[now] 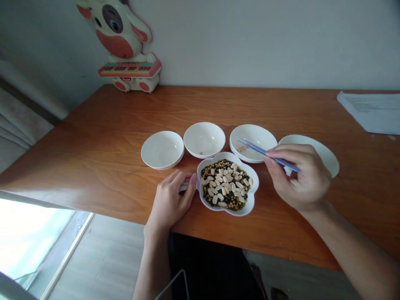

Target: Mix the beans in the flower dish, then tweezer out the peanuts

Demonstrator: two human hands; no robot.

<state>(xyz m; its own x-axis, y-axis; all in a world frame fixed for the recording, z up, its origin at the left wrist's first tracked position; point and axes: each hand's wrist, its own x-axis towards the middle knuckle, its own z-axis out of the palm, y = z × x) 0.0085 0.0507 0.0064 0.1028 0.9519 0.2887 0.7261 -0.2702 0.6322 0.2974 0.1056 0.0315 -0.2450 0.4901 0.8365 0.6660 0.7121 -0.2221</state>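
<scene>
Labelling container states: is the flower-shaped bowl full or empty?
Not empty: the flower-shaped bowl holds peanuts over yellow and black grains, hiding its floor. How full, cannot tell.

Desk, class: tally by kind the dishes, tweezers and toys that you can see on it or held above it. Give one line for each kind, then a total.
Round white dishes: 4 (one partly hidden)
Scalloped dish: 1
Blue tweezers: 1
Toy cow with a keyboard: 1
Total: 7
</scene>
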